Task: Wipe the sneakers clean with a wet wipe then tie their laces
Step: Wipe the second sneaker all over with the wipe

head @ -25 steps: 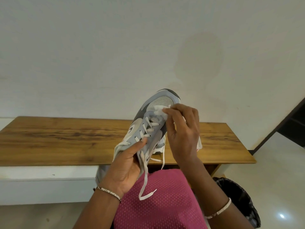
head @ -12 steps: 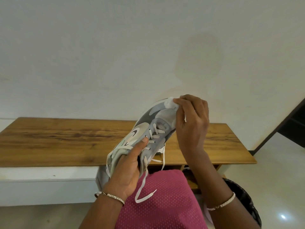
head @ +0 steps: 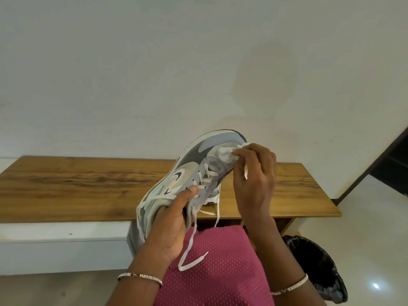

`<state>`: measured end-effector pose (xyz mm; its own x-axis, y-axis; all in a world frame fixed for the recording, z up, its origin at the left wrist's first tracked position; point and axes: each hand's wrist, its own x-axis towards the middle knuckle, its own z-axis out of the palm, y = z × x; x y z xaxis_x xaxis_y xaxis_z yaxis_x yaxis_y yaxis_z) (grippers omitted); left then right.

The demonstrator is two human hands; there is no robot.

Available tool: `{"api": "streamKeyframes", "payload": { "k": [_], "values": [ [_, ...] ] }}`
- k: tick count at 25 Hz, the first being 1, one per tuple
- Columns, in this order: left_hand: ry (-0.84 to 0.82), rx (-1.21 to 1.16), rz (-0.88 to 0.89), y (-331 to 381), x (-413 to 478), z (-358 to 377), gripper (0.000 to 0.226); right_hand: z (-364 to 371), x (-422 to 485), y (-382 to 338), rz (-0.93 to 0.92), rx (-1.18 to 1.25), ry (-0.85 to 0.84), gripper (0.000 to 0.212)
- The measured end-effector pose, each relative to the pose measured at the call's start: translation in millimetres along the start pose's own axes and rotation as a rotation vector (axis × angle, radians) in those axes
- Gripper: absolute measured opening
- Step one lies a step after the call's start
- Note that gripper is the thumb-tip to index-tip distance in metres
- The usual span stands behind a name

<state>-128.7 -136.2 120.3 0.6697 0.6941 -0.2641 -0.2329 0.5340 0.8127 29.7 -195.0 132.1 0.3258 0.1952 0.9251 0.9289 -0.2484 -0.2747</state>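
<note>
Sneaker: a grey, pale-blue and cream mesh-and-leather trainer (head: 194, 173) with white flat laces, held up in the air above the long wooden bench (head: 66, 184), toe pointing up and away, heel down toward the lap
Left hand: the left hand (head: 174, 219) grips the sneaker at the collar and heel, fingers curled round it and the thumb lying along the eyelets
Right hand: the right hand (head: 254, 180) pinches a small crumpled white wet wipe (head: 227, 152) between thumb and fingertips, pressing it on the toe box at the sneaker's right edge
Laces: untied; one loose white lace end (head: 192, 259) dangles from the sneaker down over the pink mesh fabric (head: 220, 272) on the lap
What has changed: a second ago the wipe sat just above the top eyelets; it has since travelled up to the tip of the toe and now sits on the right side of the toe box, while the sneaker has tilted a little leftward in the left hand
Meaning for the task: judging by this, the wiping stage is under way on the upper's front, with the sole and sides likely left, and tying not yet begun
Beside the sneaker: a bin with a black liner (head: 320, 268) stands on the floor, below and to its right
</note>
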Motion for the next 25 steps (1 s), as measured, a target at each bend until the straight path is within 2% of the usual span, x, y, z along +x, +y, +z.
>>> {"api": "streamKeyframes", "payload": {
  "k": [2, 7, 9, 12, 14, 20, 23, 25],
  "values": [
    [-0.015, 0.023, -0.020, 1.3, 0.1, -0.5, 0.019, 1.5, -4.0, -1.8, 0.036, 0.004, -0.002, 0.011],
    [-0.003, 0.128, 0.030, -4.1, -0.6, 1.4, 0.027, 11.8, -15.9, -22.9, -0.071, 0.075, -0.121, 0.012],
    [0.032, 0.135, 0.050, -4.0, -0.7, -0.2, 0.027, 8.7, -7.0, -12.7, -0.076, 0.053, -0.105, 0.015],
    [0.040, 0.107, 0.080, -4.2, -0.9, -3.2, 0.016, 1.2, 13.6, 6.8, 0.158, 0.094, -0.030, 0.013],
    [0.036, 0.082, 0.094, -5.5, -0.3, -3.2, 0.020, -1.2, 21.9, 8.8, 0.254, 0.170, -0.065, 0.017],
    [0.084, 0.221, 0.161, -6.5, -0.5, -5.1, 0.032, -0.7, 25.8, 5.2, 0.177, 0.219, -0.161, 0.023],
    [0.107, 0.291, 0.185, -7.9, -2.2, -4.0, 0.019, 4.6, 26.2, 3.6, 0.067, 0.219, -0.230, 0.025],
    [0.103, 0.290, 0.179, -9.0, -2.0, -3.6, 0.019, 4.9, 22.2, 7.5, 0.113, 0.223, -0.207, 0.026]
  ]
}}
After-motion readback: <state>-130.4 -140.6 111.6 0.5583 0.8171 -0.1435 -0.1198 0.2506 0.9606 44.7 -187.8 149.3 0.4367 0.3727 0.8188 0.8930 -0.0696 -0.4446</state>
